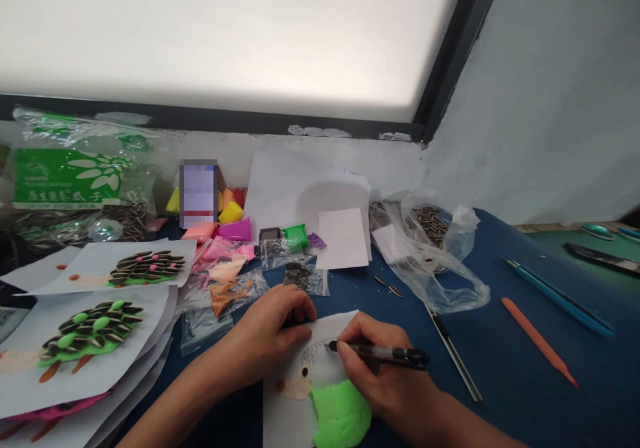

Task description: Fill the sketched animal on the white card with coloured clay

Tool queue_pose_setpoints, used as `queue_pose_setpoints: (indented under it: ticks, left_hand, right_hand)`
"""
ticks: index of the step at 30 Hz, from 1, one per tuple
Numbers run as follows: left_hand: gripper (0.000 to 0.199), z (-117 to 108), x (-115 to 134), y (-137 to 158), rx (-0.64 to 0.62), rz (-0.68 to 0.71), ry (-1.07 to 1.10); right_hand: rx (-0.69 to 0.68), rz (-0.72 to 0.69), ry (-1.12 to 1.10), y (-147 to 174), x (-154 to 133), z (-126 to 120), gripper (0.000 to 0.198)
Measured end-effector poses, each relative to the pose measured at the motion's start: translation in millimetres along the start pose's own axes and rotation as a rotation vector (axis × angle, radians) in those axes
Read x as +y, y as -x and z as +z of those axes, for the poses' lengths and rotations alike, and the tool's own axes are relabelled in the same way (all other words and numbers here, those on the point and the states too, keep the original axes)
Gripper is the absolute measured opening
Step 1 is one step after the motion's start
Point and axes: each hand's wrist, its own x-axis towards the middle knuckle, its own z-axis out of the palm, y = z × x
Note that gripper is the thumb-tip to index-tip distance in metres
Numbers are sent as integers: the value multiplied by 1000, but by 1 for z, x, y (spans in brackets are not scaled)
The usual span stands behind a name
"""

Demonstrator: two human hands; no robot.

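My right hand (383,361) grips a black pen (387,353), its tip on a white sheet of paper (285,421). Small marks in rows (314,351) show near the tip. On the sheet is a pale clay face (297,385) with a black eye and a brown nose. Beside it lies a bright green clay piece (343,413), close under my right hand. My left hand (280,321) rests at the sheet's upper left edge with curled fingers; a dark patch shows beneath them, and whatever they hold is hidden.
At left, finished hedgehog pictures (90,335) with seed spines lie stacked. Behind are clay packets (235,230), a green seed bag (75,175) and a clear bag of seeds (430,235). Blue tweezers (560,298), an orange tool (537,338) and a metallic rod (455,355) lie right.
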Motion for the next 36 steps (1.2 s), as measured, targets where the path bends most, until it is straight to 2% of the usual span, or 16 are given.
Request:
queue_pose_setpoints:
  ticks: [7, 18, 36]
  left_hand:
    - [11, 0, -1, 0, 8, 1, 10]
    - [12, 0, 0, -1, 1, -8, 7]
    - [12, 0, 0, -1, 5, 1, 17]
  right_hand:
    - [63, 24, 19, 0, 3, 1, 20]
    - [36, 26, 19, 0, 0, -2, 21]
    - [91, 8, 60, 1, 3, -4, 20]
